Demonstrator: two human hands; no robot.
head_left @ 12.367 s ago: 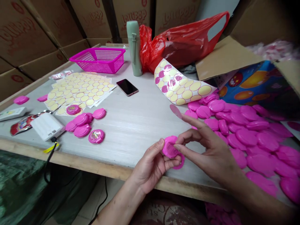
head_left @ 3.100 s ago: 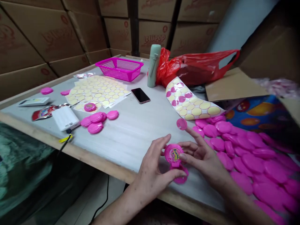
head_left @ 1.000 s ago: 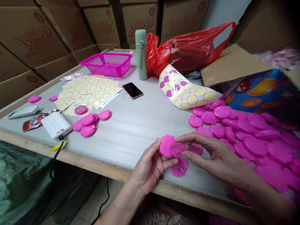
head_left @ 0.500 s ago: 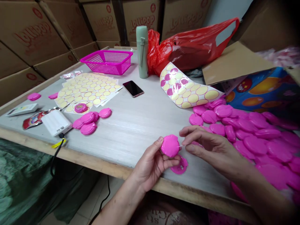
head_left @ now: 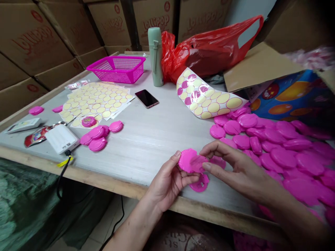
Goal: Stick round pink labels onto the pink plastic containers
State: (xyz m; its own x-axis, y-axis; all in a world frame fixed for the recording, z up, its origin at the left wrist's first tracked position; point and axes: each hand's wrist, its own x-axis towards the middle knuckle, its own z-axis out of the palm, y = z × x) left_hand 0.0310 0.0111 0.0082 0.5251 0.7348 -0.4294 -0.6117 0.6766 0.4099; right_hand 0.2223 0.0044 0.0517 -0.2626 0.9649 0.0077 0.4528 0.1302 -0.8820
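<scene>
My left hand (head_left: 170,183) is closed around the edge of a round pink plastic case (head_left: 186,161), just above the table's front edge. Thumb and fingers of my right hand (head_left: 222,164) pinch a thin, darker pink flap (head_left: 198,163) at the right side of the case. Whether that flap is joined to the case I cannot tell. Under my hands lies a pink disc (head_left: 199,183) with a small pale mark. Behind my right fingers another pink piece (head_left: 217,162) is partly covered.
A heap of pink cases (head_left: 288,150) spreads at right beside a curled sticker sheet (head_left: 206,99) and an open carton (head_left: 261,66). Farther left are a phone (head_left: 147,98), sticker sheets (head_left: 96,99), pink basket (head_left: 117,69), green flask (head_left: 156,57) and white power bank (head_left: 62,138) with cable.
My right hand has moved in to the case and now pinches the pink flap, where before its fingers stood at a thin clear strip. My left hand keeps its hold. The view has shifted slightly.
</scene>
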